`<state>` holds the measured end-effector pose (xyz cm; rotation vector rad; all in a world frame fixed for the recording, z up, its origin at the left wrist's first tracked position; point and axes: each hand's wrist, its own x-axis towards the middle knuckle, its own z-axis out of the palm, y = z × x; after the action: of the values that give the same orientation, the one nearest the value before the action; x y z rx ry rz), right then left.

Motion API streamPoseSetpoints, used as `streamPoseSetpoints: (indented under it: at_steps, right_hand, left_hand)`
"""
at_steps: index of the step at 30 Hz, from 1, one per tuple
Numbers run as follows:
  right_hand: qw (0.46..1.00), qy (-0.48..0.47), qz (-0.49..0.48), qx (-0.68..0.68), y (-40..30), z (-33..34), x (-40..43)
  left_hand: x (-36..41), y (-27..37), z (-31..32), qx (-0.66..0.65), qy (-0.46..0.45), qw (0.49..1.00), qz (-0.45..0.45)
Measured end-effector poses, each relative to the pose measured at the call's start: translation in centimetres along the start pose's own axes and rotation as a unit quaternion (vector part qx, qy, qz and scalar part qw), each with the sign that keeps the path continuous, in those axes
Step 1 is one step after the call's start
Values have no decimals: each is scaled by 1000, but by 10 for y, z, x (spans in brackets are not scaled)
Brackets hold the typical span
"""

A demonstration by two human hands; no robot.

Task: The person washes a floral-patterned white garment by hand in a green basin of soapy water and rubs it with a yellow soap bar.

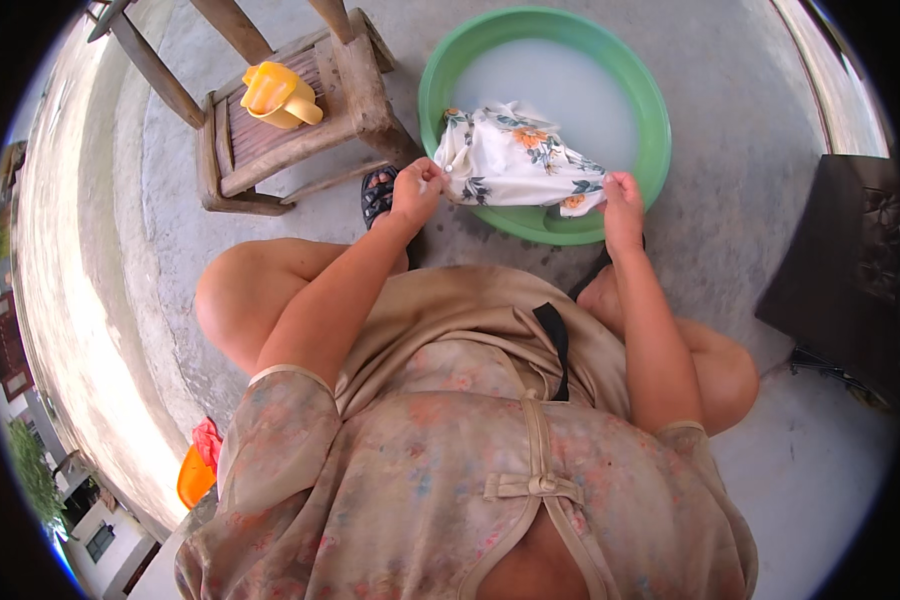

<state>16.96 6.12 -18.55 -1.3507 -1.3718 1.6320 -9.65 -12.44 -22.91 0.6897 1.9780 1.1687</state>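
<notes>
A white cloth with an orange-and-green floral print (525,161) is stretched between my two hands over the near part of a green plastic basin (656,135). My left hand (418,193) pinches the cloth's left edge at the basin's near left rim. At the right end, my right hand (622,210) grips the cloth's corner near the rim. Cloudy whitish water (562,90) fills the basin, and the far part of the cloth rests in it.
Left of the basin stands a wooden chair (285,161) with a yellow plastic dipper (277,101) on its slatted seat. A dark padded piece of furniture (825,247) is at the right. An orange container (195,478) with red cloth (208,442) lies at lower left.
</notes>
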Motion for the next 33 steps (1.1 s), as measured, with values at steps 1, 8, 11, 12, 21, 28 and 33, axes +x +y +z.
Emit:
streamPoseSetpoints:
  at_steps: [1, 8, 11, 12, 21, 28, 33]
  right_hand:
    - [1000, 11, 2, 19, -7, 2, -1]
    - [977, -6, 7, 211, -66, -7, 14]
    - [979, -32, -20, 202, -114, -9, 9]
    - [981, -44, -32, 187, -128, -8, 6]
    - [976, -31, -202, -75, -218, -33, -11]
    - [937, 3, -302, -173, -277, -39, -41]
    - [923, 2, -321, -213, -297, -53, -44]
  left_hand:
    - [-1, 3, -1, -35, -4, 999, -15]
    - [-7, 65, -6, -371, -14, 922, -110]
    - [0, 94, -18, -441, 22, 893, -90]
    - [4, 99, -20, -453, 38, 887, -80]
    - [0, 182, -42, -380, 90, 918, 75]
    - [2, 248, -64, -365, 90, 918, 127]
    - [6, 275, -75, -322, 103, 927, 162]
